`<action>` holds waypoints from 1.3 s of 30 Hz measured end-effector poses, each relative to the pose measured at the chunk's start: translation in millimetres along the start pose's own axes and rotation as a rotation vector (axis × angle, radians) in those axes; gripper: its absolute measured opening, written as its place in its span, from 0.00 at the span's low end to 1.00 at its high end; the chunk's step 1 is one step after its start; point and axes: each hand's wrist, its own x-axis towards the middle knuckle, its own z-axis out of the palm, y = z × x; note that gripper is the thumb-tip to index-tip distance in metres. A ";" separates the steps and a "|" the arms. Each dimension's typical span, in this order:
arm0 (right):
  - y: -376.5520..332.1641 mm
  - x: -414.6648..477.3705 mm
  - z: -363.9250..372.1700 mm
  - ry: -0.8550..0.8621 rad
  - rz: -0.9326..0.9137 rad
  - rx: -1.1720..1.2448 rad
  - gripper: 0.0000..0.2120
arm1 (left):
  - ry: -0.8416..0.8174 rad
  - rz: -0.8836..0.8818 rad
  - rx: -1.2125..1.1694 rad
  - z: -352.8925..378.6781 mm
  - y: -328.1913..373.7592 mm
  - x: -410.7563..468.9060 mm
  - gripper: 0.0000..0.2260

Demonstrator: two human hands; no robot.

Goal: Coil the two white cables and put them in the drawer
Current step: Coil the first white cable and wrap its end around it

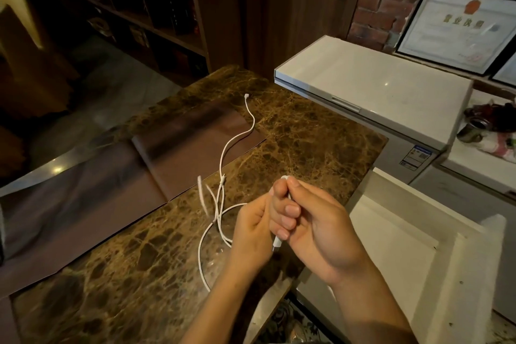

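Observation:
Two thin white cables lie tangled on the brown marble counter (117,274). One white cable (223,159) stretches away to a plug near the counter's far edge. The other white cable (201,248) loops on the marble in front of my hands. My right hand (310,220) is closed around a folded part of it, with a white plug poking out below the fingers. My left hand (252,234) pinches the same cable just beside the right hand. A blurred loose end (202,194) hangs in the air to the left. I see no drawer clearly.
A brown leather mat (178,142) covers the counter's left side. White chest freezers (377,86) stand to the right, one lower unit (405,246) close by my right arm. Dark shelving fills the back left; framed certificates lean on the brick wall at right.

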 end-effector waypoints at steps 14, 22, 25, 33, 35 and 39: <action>-9.4 18.6 -3.2 0.014 -0.004 0.069 0.10 | 0.018 -0.029 0.168 0.6 5.8 -13.9 0.12; -15.5 34.5 -14.3 0.150 -0.098 -0.027 0.12 | -0.079 -0.065 0.401 10.6 23.2 -34.6 0.16; -14.7 36.1 -20.4 0.155 -0.118 -0.133 0.14 | -0.100 -0.045 0.506 6.7 32.8 -38.1 0.13; -1.8 26.2 -32.1 0.111 -0.111 -0.526 0.15 | -0.194 0.114 0.936 -14.6 57.8 -23.1 0.18; 1.0 23.2 -31.1 0.110 -0.105 -0.643 0.16 | -0.210 0.149 0.964 -16.9 66.1 -18.4 0.17; 6.7 15.1 -27.9 0.089 -0.076 -0.731 0.18 | -0.199 0.206 0.957 -20.9 85.1 -7.0 0.18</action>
